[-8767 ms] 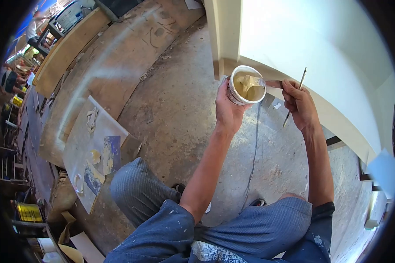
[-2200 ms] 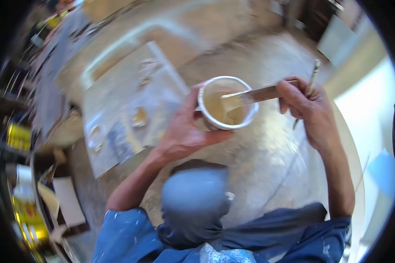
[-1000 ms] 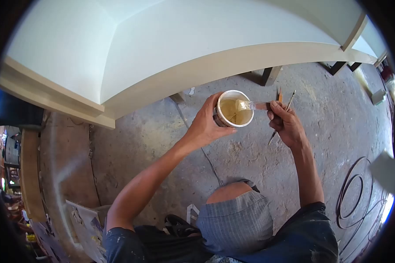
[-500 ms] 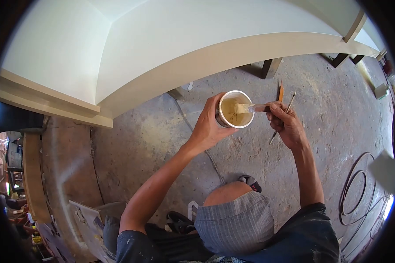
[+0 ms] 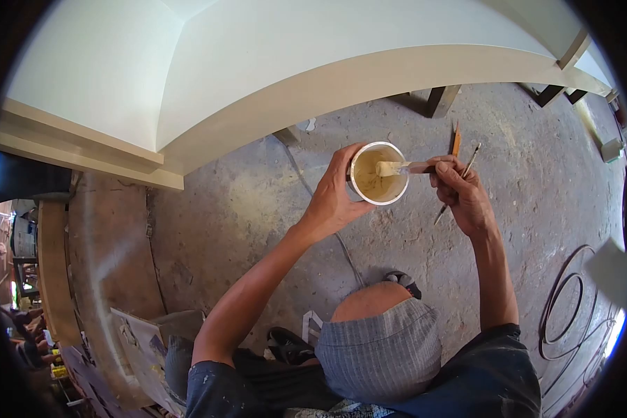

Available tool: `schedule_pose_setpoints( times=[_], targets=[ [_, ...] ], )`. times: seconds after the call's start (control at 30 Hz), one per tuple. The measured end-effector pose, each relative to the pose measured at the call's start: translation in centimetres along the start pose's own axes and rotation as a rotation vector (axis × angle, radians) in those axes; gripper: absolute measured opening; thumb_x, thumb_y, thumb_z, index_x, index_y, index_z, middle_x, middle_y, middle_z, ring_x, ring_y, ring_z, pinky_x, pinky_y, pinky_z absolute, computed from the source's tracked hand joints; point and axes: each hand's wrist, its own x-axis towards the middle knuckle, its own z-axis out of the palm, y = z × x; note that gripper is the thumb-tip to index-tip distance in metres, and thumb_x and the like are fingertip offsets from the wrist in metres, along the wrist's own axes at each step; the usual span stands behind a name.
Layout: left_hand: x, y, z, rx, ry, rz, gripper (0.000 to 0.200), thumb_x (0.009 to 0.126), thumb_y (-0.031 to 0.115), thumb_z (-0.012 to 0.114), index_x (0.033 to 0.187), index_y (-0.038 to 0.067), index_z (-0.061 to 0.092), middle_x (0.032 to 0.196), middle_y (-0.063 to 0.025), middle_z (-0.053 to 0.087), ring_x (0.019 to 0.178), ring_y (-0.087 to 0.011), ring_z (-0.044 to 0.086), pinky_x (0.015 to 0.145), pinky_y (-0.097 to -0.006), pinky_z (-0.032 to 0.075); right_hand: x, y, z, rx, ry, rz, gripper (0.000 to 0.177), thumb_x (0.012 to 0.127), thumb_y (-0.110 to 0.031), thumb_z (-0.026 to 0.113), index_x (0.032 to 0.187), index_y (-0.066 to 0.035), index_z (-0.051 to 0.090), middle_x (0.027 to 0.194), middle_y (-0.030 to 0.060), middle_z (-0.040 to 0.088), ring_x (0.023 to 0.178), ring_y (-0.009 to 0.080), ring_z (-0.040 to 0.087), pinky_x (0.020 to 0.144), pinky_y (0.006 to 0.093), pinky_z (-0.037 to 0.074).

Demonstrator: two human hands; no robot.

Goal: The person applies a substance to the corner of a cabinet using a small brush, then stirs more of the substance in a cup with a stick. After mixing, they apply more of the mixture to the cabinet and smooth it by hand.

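My left hand (image 5: pixel 336 193) is wrapped round a white-rimmed cup (image 5: pixel 356 174), tilted so that its inside shows. Cream-coloured paste or paint (image 5: pixel 376 184) lies in the bottom. Fingers and thumb of my right hand (image 5: pixel 465 195) pinch the brown handle of a paintbrush (image 5: pixel 419 167). Its shiny band and cream-coated end reach over the rim into the cup. A thin stick-like tool (image 5: pixel 471 159) also passes through my right hand, crossing the brush. Beyond those fingers shows a pointed orange object (image 5: pixel 456 141), apparently on the floor.
A long board-edged white panel (image 5: pixel 355 75) spans the front, with dark legs (image 5: pixel 442 101) under it. A cable (image 5: pixel 299 171) runs over the rough concrete floor (image 5: pixel 251 202). A coiled hose or cable (image 5: pixel 568 299) lies at right, and boards (image 5: pixel 115 230) stand at left.
The brush in my right hand has turned, so its cream-coated end looks narrower inside the cup. The cup has shifted slightly right in view. My left hand keeps its hold.
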Motion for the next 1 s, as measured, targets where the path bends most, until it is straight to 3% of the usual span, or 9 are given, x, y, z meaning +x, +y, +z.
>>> schedule_pose_setpoints(
  times=[0.1, 0.2, 0.3, 0.33, 0.47, 0.83, 1.0],
  targets=[
    [-0.2, -0.1, 0.1, -0.020, 0.019, -0.015, 0.102, 0.071, 0.019, 0.097, 0.153, 0.010, 0.035, 0.147, -0.0148, 0.052, 0.136, -0.0315, 0.056, 0.112, -0.0435, 0.048, -0.5, -1.0, 0.7, -0.188, 0.034, -0.076, 0.024, 0.105, -0.028, 0.068, 0.114, -0.007, 0.076, 0.083, -0.0023, 0.067, 0.066, 0.0044, 0.047, 0.058, 0.0237, 0.037],
    [-0.3, 0.1, 0.2, -0.027, 0.065, -0.050, 0.103, 0.071, 0.020, 0.098, 0.152, 0.010, 0.036, 0.143, -0.0151, 0.056, 0.133, -0.0321, 0.059, 0.110, -0.0438, 0.049, -1.0, -1.0, 2.7, -0.472, 0.084, -0.356, 0.018, 0.101, -0.019, 0.072, 0.112, -0.005, 0.077, 0.083, 0.0009, 0.070, 0.071, 0.0094, 0.058, 0.064, 0.0291, 0.048],
    [-0.1, 0.2, 0.3, -0.049, 0.108, -0.080, 0.103, 0.070, 0.020, 0.098, 0.152, 0.011, 0.036, 0.142, -0.0155, 0.058, 0.132, -0.0324, 0.060, 0.109, -0.0440, 0.050, -2.4, -1.8, 4.9, -0.765, 0.044, -0.488, 0.018, 0.094, -0.009, 0.076, 0.112, -0.005, 0.078, 0.085, 0.0053, 0.072, 0.078, 0.0151, 0.066, 0.071, 0.0338, 0.054],
    [-0.1, 0.2, 0.2, -0.061, 0.120, -0.091, 0.103, 0.070, 0.019, 0.098, 0.151, 0.011, 0.036, 0.142, -0.0157, 0.059, 0.132, -0.0324, 0.060, 0.109, -0.0440, 0.051, -2.5, -1.5, 5.3, -0.933, 0.034, -0.648, 0.026, 0.087, -0.008, 0.080, 0.113, -0.007, 0.078, 0.085, 0.0061, 0.071, 0.076, 0.0164, 0.064, 0.066, 0.0339, 0.054],
    [-0.2, -0.2, -0.3, -0.011, 0.140, -0.063, 0.100, 0.069, 0.017, 0.098, 0.150, 0.009, 0.040, 0.144, -0.0142, 0.058, 0.133, -0.0312, 0.060, 0.110, -0.0429, 0.050, -2.7, -0.1, 6.7, -1.168, 0.082, -0.937, 0.033, 0.083, -0.014, 0.083, 0.115, -0.011, 0.076, 0.079, -0.0001, 0.064, 0.071, 0.0166, 0.057, 0.056, 0.0340, 0.051],
    [-0.5, -0.4, -0.7, 0.058, 0.126, -0.002, 0.098, 0.066, 0.010, 0.098, 0.148, 0.009, 0.044, 0.143, -0.0110, 0.056, 0.134, -0.0297, 0.058, 0.111, -0.0412, 0.049, -0.9, 0.9, 8.5, -1.245, 0.131, -0.986, 0.038, 0.081, -0.009, 0.081, 0.118, -0.011, 0.074, 0.085, 0.0002, 0.067, 0.075, 0.0173, 0.059, 0.060, 0.0334, 0.053],
    [-0.2, -0.5, -1.2, 0.110, 0.155, 0.193, 0.100, 0.065, 0.008, 0.098, 0.148, 0.009, 0.043, 0.145, -0.0116, 0.053, 0.134, -0.0309, 0.056, 0.111, -0.0419, 0.048, -0.7, 1.4, 9.6, -1.284, 0.042, -0.977, 0.046, 0.076, -0.006, 0.073, 0.122, -0.009, 0.069, 0.093, 0.0009, 0.064, 0.083, 0.0189, 0.061, 0.069, 0.0339, 0.058]
  ],
)
